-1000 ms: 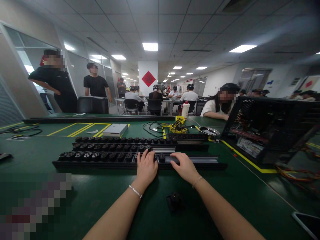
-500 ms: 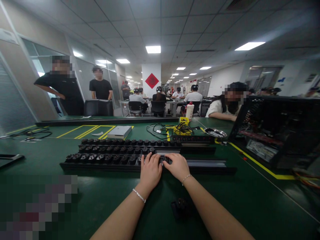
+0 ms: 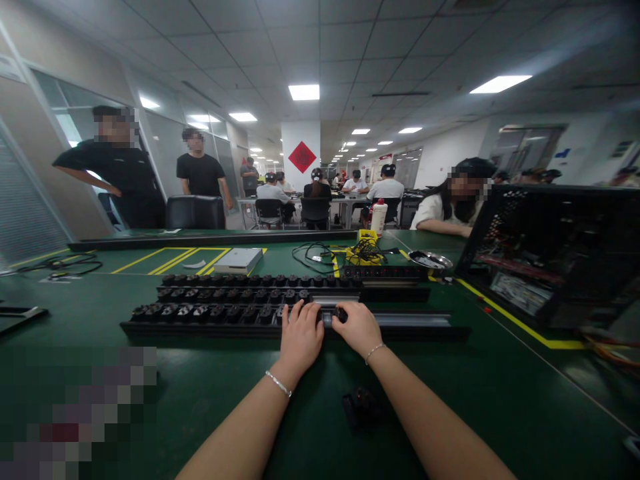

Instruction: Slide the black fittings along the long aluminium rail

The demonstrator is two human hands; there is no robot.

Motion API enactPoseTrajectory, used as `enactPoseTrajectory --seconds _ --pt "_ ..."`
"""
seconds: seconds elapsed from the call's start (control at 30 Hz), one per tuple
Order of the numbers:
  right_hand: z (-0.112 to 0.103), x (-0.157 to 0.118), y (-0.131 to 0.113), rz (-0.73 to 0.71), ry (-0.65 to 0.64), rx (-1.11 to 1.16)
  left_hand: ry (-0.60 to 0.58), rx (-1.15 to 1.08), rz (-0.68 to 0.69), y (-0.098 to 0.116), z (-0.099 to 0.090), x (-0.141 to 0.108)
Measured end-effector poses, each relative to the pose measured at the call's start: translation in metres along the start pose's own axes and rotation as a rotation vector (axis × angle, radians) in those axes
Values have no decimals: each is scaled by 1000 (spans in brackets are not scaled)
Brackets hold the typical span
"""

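Several black socket modules sit in a row along the front black rail, filling its left part. My left hand lies over the right end of that row, fingers extended across the modules and touching them. Beside it, my right hand pinches a black socket module between thumb and fingers, just above or in the rail; which one I cannot tell. A short gap of rail shows between the hands. Closer to me on the green table, a loose black module lies between my forearms.
Behind are further rails of modules, a grey box, a tangle of black cables and a metal dish. An opened computer case stands at right, near a seated person. A pixelated patch covers the lower left.
My right hand has shifted slightly right, away from my left, and the black module in its pinch shows more clearly. My left hand stays on the row.
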State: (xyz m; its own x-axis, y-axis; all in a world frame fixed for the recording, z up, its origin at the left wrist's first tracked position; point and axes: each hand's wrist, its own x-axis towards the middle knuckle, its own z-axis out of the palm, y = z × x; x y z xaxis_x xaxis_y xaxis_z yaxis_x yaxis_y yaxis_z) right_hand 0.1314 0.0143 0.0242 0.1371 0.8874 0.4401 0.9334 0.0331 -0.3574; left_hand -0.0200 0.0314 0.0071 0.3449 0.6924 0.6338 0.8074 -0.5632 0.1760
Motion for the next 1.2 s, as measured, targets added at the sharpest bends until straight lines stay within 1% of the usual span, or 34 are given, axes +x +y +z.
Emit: enactPoseTrajectory --seconds 0.2,0.33,0.43,0.6,1.0,1.2 --pt "3 2 -1 29 15 -28 -18 -9 -1 0 0 0" --pt "1 2 3 60 -4 -5 -12 -7 0 -1 0 1" --pt "0 1 4 53 -13 4 -4 -2 0 0 -1 1" --pt "1 -1 3 32 12 -13 -9 -7 -2 0 -2 1" --pt "3 2 2 33 25 -47 -17 -2 8 -1 -1 1" --pt "-2 2 9 86 11 -72 -13 -3 8 -2 -1 1"
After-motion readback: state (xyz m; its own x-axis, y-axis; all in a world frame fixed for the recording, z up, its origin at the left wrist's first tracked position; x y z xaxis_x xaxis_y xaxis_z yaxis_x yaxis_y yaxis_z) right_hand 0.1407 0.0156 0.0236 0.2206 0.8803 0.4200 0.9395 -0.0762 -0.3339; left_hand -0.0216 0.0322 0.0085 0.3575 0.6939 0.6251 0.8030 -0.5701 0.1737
